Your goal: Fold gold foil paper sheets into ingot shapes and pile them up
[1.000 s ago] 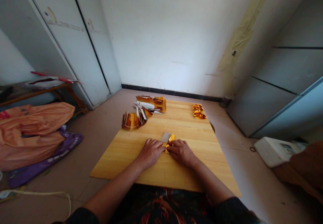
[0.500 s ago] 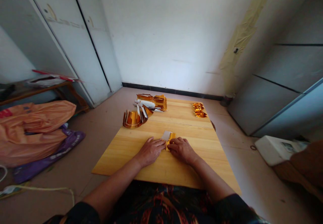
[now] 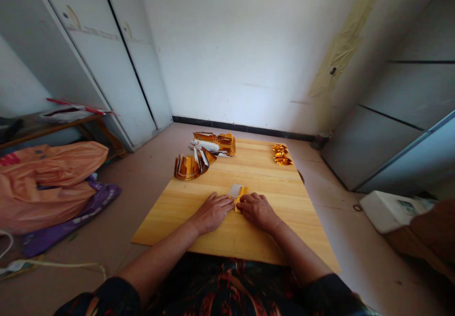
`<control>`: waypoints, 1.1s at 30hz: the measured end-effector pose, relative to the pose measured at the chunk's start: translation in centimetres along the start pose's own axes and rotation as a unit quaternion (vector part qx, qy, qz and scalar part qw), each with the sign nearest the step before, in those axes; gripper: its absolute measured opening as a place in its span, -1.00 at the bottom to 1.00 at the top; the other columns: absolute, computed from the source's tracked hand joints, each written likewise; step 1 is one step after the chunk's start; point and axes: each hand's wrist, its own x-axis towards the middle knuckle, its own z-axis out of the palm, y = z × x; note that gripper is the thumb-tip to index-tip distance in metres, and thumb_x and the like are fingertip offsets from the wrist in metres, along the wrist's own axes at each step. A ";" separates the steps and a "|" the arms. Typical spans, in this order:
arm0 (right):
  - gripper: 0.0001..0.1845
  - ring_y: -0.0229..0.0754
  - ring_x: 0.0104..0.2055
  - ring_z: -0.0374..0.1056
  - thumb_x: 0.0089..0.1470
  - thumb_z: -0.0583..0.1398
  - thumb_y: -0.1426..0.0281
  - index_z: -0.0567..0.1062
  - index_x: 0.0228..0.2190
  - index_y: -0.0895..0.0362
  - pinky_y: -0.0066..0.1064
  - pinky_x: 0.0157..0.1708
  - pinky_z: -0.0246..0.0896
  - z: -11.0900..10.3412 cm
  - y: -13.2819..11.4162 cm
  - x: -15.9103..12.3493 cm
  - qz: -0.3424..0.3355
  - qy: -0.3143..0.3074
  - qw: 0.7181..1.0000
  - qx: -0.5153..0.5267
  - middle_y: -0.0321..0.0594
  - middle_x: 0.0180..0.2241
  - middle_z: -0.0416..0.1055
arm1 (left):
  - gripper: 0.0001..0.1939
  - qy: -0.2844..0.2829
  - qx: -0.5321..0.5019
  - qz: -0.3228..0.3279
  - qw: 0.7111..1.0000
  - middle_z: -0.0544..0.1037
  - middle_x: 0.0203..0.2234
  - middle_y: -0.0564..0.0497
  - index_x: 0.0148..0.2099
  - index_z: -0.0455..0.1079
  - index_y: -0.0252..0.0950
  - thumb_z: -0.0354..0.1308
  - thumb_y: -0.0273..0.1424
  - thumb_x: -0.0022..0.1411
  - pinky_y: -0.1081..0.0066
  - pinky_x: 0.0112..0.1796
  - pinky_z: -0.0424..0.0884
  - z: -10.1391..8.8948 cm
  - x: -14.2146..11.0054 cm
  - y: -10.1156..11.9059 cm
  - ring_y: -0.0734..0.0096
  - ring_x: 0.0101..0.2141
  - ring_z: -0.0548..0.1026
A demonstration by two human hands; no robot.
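A small sheet of gold foil paper (image 3: 236, 190) lies on the wooden board, its white back showing on the left and a gold strip folded along the right. My left hand (image 3: 214, 213) rests at its near left side, fingers together and pressed on the paper. From the right, my right hand (image 3: 259, 211) has its fingers bent and closed on the near right part of the sheet. The fingertips of both hands nearly meet and hide the near end of the paper.
Curled gold foil sheets (image 3: 188, 166) stand at the board's left, with a second stack (image 3: 224, 144) behind. Several folded gold foil pieces (image 3: 281, 155) sit at the far right of the wooden board (image 3: 280, 188). An orange bag (image 3: 53, 183) lies to the left on the floor.
Both hands stay at the paper with hardly any movement. The whole view has shifted very slightly.
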 end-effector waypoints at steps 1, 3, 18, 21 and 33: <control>-0.73 -0.16 -0.07 0.19 0.22 0.02 0.27 0.44 -0.10 -0.14 -0.31 -0.11 0.04 0.0 0.0 0.0 0.000 -0.001 1.000 0.000 -0.27 -0.04 0.36 | -0.59 -0.002 -0.001 0.000 1.000 0.38 0.10 -0.01 0.15 0.25 -0.11 -0.07 -0.49 0.29 0.13 0.10 0.09 0.0 0.0 0.0 0.32 0.12 0.27; -0.73 -0.16 -0.06 0.20 0.21 0.04 0.28 0.45 -0.11 -0.15 -0.31 -0.10 0.05 -0.2 0.0 0.1 0.000 -0.007 1.000 0.002 -0.28 -0.04 0.36 | -0.59 -0.004 -0.002 0.005 1.000 0.38 0.10 -0.02 0.14 0.26 -0.11 -0.07 -0.49 0.28 0.13 0.10 0.09 -0.1 0.0 -0.1 0.32 0.12 0.27; -0.70 -0.08 -0.08 0.20 0.22 0.00 0.22 0.38 -0.05 -0.13 -0.26 -0.18 0.10 -0.5 -0.8 0.7 0.012 -0.028 0.999 -0.038 -0.19 -0.08 0.36 | -0.63 0.003 -0.009 0.005 1.000 0.39 0.08 -0.05 0.10 0.31 -0.11 -0.05 -0.46 0.27 0.11 0.08 0.11 -0.8 0.0 0.1 0.29 0.10 0.29; -0.71 -0.08 -0.09 0.19 0.22 -0.01 0.24 0.39 -0.06 -0.12 -0.27 -0.19 0.10 -0.7 -1.0 0.6 0.018 -0.028 0.999 -0.041 -0.19 -0.09 0.35 | -0.64 0.003 -0.004 0.002 1.000 0.35 0.12 -0.05 0.07 0.34 -0.07 0.01 -0.43 0.24 0.05 0.07 0.10 -1.1 -0.3 0.0 0.23 0.12 0.27; -0.67 -0.09 -0.08 0.18 0.09 0.13 0.20 0.40 -0.06 -0.17 -0.27 -0.16 0.08 -0.5 0.7 1.4 -0.021 -0.054 0.998 -0.032 -0.24 -0.02 0.30 | -0.89 0.051 -0.055 -0.046 0.996 0.53 -0.23 0.04 -0.35 0.50 -0.15 0.14 -0.37 0.15 0.20 -0.07 0.22 -1.6 2.4 0.7 0.27 -0.07 0.37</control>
